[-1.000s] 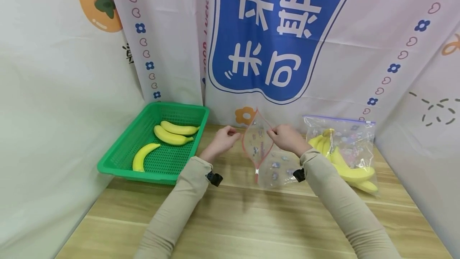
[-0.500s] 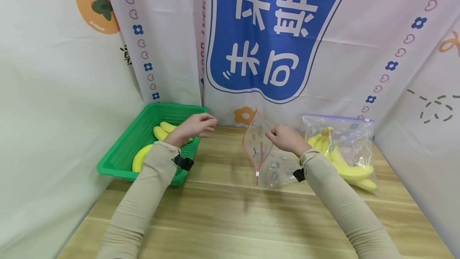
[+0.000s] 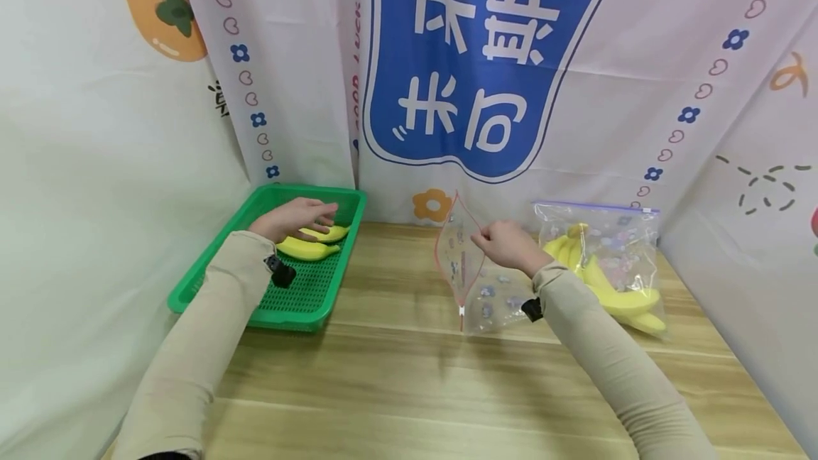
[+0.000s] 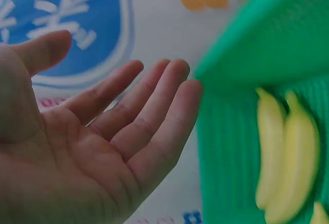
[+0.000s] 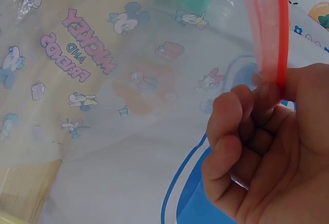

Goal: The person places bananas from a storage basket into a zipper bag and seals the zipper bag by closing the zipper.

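Printed cloth (image 3: 307, 55) hung behind the wooden table (image 3: 396, 375); a red-edged clear bag (image 3: 488, 295) gaped at mid-table, its rim pinched by the right hand (image 3: 511, 245); well apart, the left hand (image 3: 290, 220), fingers loosely extended, hovered over bananas (image 3: 308, 250) in a green basket (image 3: 287, 319); rightward lay a purple-edged bag (image 3: 623, 233).

On the hanging cloth (image 3: 307, 91), the blue panel (image 3: 479, 62) bore 未来可期 in white, turned sideways and reading upward. Just left of that panel, red letters (image 3: 356, 84) on the cloth spelled GOOD LUCK, partly lost in a fold. Farther left of it, black lettering (image 3: 220, 98) was cut off, unreadable. Below the panel, the red-zipped bag (image 5: 128, 70) carried MICKEY AND FRIENDS, mirrored.
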Motion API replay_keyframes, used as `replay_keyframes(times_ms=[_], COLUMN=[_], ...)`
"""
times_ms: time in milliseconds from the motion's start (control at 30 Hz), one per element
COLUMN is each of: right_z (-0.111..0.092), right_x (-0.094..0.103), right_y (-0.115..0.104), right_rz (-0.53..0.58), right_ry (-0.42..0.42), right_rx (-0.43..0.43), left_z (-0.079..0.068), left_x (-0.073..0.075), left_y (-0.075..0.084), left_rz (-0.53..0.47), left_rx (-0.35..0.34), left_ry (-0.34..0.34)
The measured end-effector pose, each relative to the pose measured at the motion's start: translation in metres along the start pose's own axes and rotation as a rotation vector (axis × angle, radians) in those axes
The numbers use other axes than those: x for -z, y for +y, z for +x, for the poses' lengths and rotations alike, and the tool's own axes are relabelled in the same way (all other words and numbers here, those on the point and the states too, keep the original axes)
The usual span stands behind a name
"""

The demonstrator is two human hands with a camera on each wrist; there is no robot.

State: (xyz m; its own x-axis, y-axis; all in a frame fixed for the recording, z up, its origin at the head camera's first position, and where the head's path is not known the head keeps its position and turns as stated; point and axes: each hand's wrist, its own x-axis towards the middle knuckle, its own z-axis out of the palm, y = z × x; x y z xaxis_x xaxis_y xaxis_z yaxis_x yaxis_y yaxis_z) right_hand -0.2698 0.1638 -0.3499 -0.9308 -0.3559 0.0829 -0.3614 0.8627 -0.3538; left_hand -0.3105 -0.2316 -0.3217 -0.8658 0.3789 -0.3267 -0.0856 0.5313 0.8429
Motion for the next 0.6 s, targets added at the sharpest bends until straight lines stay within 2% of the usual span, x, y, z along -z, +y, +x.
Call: replay_keyframes(times_ms=[233,367,600], right_z=[-0.001,-0.001,-0.001], right_x=[-0.001,-0.002,-0.003], right_y=[0.0,0.0,0.002], right_rz=[0.001,0.011,0.001], right_ry=[-0.011,-0.014,0.0], right_rx=[0.003,0.008,-0.001], left_z=[0.01,0.014,0.021], left_x=[0.016,0.02,0.032], left_y=[-0.021,-0.026,-0.033], left_rz=[0.118,0.139,0.296], left_rx=[0.149,0.213,0.269], left_ry=[-0.054,-0.063,-0.091])
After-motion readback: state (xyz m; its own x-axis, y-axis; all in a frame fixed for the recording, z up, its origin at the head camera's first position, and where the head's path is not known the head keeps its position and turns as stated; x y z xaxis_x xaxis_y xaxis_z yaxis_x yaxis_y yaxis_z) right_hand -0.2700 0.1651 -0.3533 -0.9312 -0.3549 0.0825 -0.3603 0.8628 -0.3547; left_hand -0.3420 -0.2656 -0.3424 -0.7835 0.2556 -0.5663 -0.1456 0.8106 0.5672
